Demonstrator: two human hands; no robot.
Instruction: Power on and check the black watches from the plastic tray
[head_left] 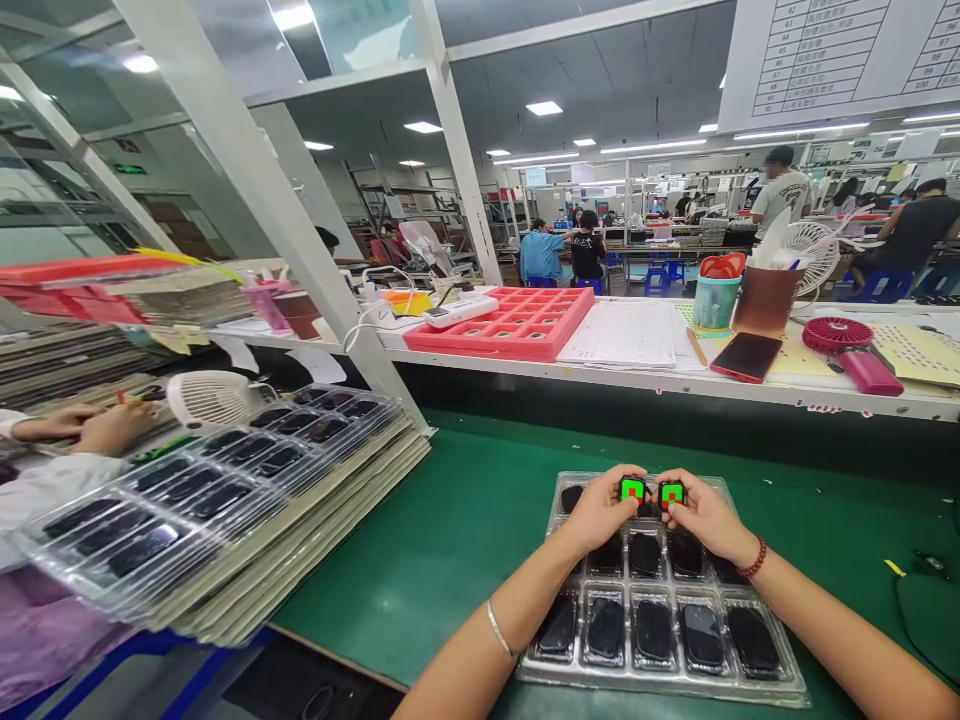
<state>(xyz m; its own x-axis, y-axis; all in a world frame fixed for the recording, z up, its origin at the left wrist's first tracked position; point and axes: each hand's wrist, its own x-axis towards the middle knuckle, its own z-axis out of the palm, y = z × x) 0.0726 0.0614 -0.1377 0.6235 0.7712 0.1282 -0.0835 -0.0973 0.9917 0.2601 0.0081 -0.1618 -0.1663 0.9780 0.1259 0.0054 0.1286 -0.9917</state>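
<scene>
My left hand (606,508) grips a small smartwatch (632,489) whose lit screen is green with red blocks, the thumb resting on its lower edge. A second smartwatch (671,494) with a similar green and red screen is held in my right hand (705,512). The two watches are side by side, a small gap between them. Both hands are over the far part of a clear plastic tray (660,684). Dark watch bodies, such as one black watch (654,630), sit in its compartments. My hands and forearms hide some compartments.
Left of me, a tall stack of trays (322,530) overhangs the green table (480,510). A co-worker's hands (112,428) are beyond it, near a white fan (214,398). The shelf ahead bears a red foam tray (502,325), papers (626,335), a phone (746,357) and a pink fan (851,350).
</scene>
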